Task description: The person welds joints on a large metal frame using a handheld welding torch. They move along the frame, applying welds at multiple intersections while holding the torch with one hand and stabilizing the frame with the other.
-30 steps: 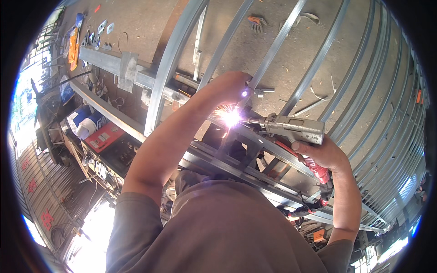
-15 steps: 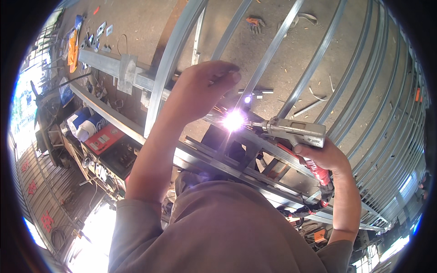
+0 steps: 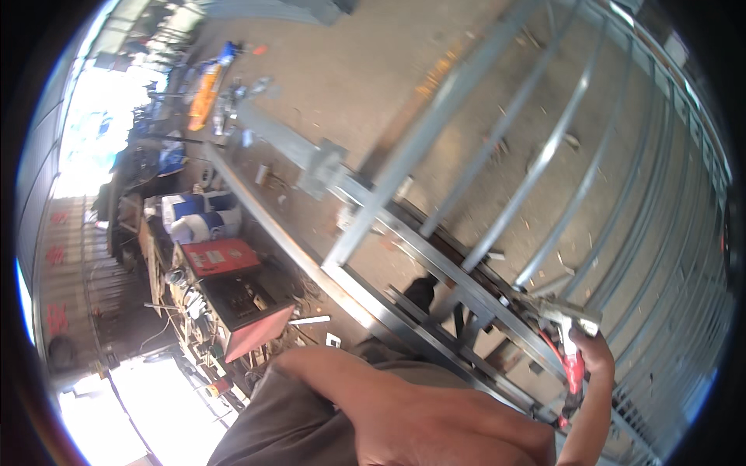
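My right hand (image 3: 595, 353) is closed around the grip of a metal welding gun (image 3: 571, 314) with a red-wrapped cable running down from its handle. The gun's nozzle points left toward the metal frame (image 3: 435, 256), close to where a bar meets the rail, and no arc shows. My left arm is bent across my body. The left hand (image 3: 474, 431) is large and near at the lower edge, away from the frame, with its fingers hidden.
Long parallel metal bars (image 3: 536, 167) stretch away over the concrete floor to the right. A red and black machine (image 3: 225, 256) stands at left with blue-white rolls (image 3: 206, 221) behind it. Beyond lies an orange object (image 3: 203, 97) among clutter.
The bright welding arc has gone out. My left hand has drawn back from beside the weld to my body. The view has shifted left, and my right hand still holds the gun.
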{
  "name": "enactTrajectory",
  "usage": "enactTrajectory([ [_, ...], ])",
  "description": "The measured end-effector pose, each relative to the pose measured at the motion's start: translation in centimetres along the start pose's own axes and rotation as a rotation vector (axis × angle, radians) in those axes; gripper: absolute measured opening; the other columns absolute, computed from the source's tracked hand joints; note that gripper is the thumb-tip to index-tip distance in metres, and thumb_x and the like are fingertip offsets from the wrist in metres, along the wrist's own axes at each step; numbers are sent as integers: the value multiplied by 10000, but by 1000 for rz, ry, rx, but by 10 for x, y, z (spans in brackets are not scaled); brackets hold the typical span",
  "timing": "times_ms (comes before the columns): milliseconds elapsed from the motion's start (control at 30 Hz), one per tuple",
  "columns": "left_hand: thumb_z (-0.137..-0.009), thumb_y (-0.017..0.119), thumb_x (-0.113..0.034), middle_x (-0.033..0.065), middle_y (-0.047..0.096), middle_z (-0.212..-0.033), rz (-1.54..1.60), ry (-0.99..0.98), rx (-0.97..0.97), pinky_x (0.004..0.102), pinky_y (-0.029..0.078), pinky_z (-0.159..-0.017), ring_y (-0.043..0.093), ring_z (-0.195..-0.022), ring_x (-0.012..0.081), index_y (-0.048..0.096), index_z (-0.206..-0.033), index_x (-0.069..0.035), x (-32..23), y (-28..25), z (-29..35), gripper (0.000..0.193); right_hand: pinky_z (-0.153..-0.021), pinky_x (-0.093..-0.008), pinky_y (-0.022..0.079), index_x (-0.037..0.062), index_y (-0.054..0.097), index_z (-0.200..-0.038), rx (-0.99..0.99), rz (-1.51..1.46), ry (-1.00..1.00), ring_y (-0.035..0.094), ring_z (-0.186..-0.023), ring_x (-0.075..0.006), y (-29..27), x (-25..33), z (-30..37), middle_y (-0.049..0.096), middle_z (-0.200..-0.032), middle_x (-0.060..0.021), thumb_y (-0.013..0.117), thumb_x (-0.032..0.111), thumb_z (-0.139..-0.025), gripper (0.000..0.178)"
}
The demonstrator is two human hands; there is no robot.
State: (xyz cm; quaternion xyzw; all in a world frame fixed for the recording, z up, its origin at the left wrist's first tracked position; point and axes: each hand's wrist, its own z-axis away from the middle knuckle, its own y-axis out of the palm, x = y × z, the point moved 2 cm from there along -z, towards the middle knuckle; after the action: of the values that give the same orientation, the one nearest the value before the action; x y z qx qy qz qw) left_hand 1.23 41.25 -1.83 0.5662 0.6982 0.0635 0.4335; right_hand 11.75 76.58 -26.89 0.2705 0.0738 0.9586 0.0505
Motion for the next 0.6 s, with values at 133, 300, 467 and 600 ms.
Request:
enactTrajectory([
  [133, -975, 664, -577, 217, 649, -952, -42, 189, -21, 409, 551, -625, 662, -758, 336, 679, -1077, 96, -36, 39, -1, 681, -629, -362, 621, -14, 644, -1225, -98, 20, -56, 734, -713, -235, -1, -24, 3, 761, -965, -144, 728, 114, -949, 316],
  [300, -1005, 693, -444, 133, 661, -804, -157, 281, 53, 351, 456, -484, 625, -603, 230, 722, -903, 27, -74, 82, 21, 482, -614, -371, 602, -8, 660, -1175, 5, -16, -203, 724, -686, -234, 9, -46, 15, 760, -921, -154, 744, 211, -951, 324],
  [467, -1001, 707, -394, 90, 671, -763, -237, 307, 125, 348, 433, -470, 605, -565, 209, 729, -854, -23, -103, 129, 50, 399, -617, -368, 601, 1, 659, -1157, -45, -14, -230, 721, -670, -239, 20, -68, 32, 754, -891, -134, 744, 222, -951, 313],
  [600, -1002, 704, -347, 86, 663, -779, -438, 268, 109, 367, 459, -512, 611, -595, 245, 696, -901, -27, -123, 134, 86, 335, -634, -379, 602, 5, 668, -1150, -30, -31, -217, 725, -699, -231, 24, -80, 41, 751, -896, -125, 735, 258, -959, 325],
])
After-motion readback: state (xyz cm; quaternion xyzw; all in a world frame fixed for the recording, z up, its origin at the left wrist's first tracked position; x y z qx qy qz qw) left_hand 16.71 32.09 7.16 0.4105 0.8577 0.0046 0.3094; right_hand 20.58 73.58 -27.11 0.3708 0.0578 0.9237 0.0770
